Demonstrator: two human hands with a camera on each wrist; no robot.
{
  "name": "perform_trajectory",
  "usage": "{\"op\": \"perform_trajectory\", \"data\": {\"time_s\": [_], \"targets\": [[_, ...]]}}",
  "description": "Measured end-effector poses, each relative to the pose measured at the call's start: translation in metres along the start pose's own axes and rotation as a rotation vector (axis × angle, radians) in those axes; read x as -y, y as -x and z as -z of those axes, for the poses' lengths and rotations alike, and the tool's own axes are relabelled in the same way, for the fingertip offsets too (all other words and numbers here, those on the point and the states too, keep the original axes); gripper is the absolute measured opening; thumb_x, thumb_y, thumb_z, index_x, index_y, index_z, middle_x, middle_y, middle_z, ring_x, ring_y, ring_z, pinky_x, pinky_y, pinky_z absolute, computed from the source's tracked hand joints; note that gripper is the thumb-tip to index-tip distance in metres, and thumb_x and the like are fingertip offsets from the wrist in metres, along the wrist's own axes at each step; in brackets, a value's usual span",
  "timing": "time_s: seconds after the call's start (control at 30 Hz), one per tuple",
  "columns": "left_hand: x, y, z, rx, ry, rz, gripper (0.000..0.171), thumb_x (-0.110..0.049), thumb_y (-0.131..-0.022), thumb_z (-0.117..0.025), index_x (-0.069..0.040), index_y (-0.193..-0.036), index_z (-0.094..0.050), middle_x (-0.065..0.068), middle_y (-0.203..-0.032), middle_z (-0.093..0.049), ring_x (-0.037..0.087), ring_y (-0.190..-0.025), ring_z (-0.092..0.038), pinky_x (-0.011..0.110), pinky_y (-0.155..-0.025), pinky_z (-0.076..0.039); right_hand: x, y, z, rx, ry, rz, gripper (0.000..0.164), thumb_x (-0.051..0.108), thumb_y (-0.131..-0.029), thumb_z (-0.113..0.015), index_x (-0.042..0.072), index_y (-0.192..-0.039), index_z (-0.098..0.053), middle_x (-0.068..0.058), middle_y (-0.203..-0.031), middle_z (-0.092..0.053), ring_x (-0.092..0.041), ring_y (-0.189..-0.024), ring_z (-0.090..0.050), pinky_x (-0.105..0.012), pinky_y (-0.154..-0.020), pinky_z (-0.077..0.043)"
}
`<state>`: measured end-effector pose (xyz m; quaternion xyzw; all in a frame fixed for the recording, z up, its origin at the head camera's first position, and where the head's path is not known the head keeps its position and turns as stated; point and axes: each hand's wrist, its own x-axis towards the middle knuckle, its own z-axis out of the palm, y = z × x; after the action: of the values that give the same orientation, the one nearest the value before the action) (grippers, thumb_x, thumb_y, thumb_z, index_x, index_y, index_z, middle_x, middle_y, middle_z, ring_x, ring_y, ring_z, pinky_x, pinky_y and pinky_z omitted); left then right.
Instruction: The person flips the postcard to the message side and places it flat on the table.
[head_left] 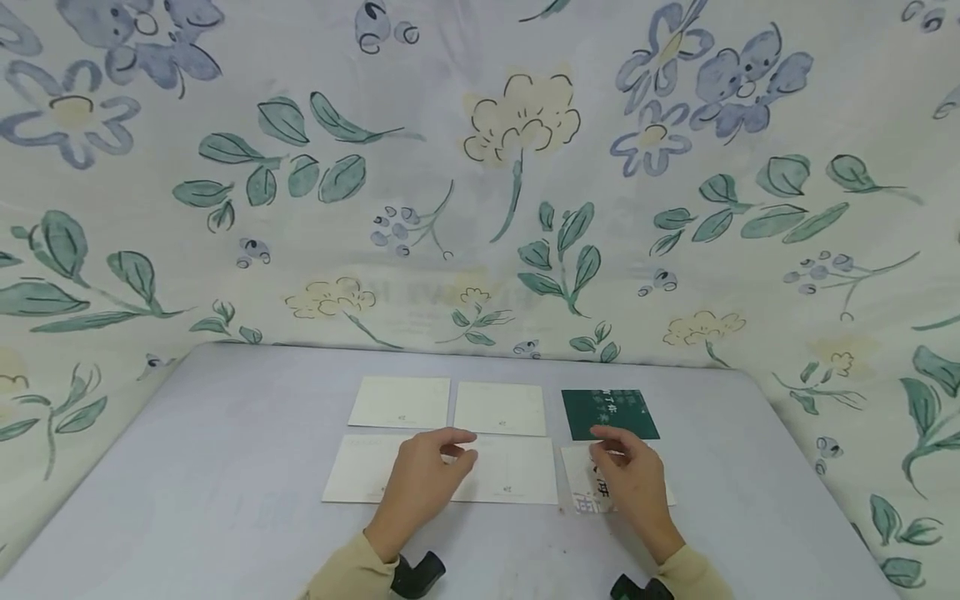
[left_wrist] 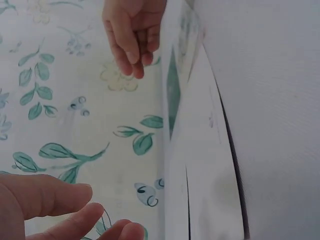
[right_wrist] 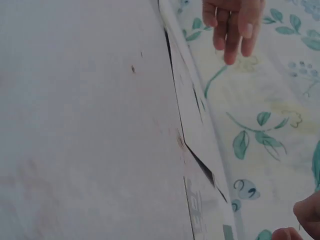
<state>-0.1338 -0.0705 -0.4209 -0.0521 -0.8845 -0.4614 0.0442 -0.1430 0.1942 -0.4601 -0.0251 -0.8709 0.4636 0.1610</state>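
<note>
Apparently the laying-out is done: cream cards (head_left: 400,402), a green card (head_left: 617,412) and a printed white card (head_left: 579,477) lie in two rows on the bench (head_left: 217,467). Left hand (head_left: 426,475) and right hand (head_left: 636,485) hover, each grip empty, narrowly parted; what remains, I cannot tell.

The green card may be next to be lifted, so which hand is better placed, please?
Probably the right hand: in the head view it overlaps the near edge of the green card, its grip apparently empty. The left hand is farther away, over the pale cards.
</note>
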Motion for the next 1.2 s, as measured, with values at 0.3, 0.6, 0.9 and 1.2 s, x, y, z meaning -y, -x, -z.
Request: {"op": "perform_trajectory", "data": {"time_s": [0.3,0.6,0.9,1.2], "targets": [[-0.013,-0.008,-0.016,0.031,0.074,-0.025,0.024,-0.018,-0.084,-0.064,-0.014,-0.107,-0.068,0.002,-0.102,-0.068,0.013,-0.087,-0.062,0.027,-0.066,-0.049,-0.013,-0.02,0.012,-0.034,0.031,0.005,0.025,0.014,-0.087,-0.064,0.01,-0.112,-0.064,-0.007,-0.108,-0.063,-0.017,-0.097,-0.058,-0.03,-0.08,-0.049],[-0.024,-0.015,-0.037,0.042,0.058,-0.022,0.033,-0.02,-0.085,-0.064,-0.009,-0.117,-0.063,0.009,-0.108,-0.065,0.022,-0.093,-0.062,0.032,-0.07,-0.051,-0.026,-0.036,0.015,-0.051,0.021,-0.034,0.03,0.02,-0.089,-0.062,0.008,-0.117,-0.059,-0.012,-0.118,-0.057,-0.024,-0.106,-0.053,-0.041,-0.089,-0.045],[-0.034,-0.021,-0.06,0.073,0.069,-0.007,0.038,-0.022,-0.086,-0.063,-0.009,-0.122,-0.059,0.008,-0.115,-0.063,0.021,-0.099,-0.059,0.035,-0.075,-0.05,-0.03,-0.047,0.019,-0.034,0.028,-0.157,0.035,0.023,-0.09,-0.059,0.009,-0.122,-0.055,-0.015,-0.124,-0.052,-0.029,-0.112,-0.049,-0.044,-0.095,-0.04],[-0.042,-0.025,-0.081,0.065,0.089,0.016,0.039,-0.02,-0.086,-0.063,-0.008,-0.123,-0.058,0.011,-0.115,-0.062,0.023,-0.1,-0.059,0.036,-0.078,-0.051,-0.038,-0.053,0.021,0.024,0.018,-0.196,0.043,0.031,-0.092,-0.055,0.011,-0.13,-0.049,-0.016,-0.13,-0.046,-0.032,-0.114,-0.046,-0.046,-0.098,-0.037]]}}
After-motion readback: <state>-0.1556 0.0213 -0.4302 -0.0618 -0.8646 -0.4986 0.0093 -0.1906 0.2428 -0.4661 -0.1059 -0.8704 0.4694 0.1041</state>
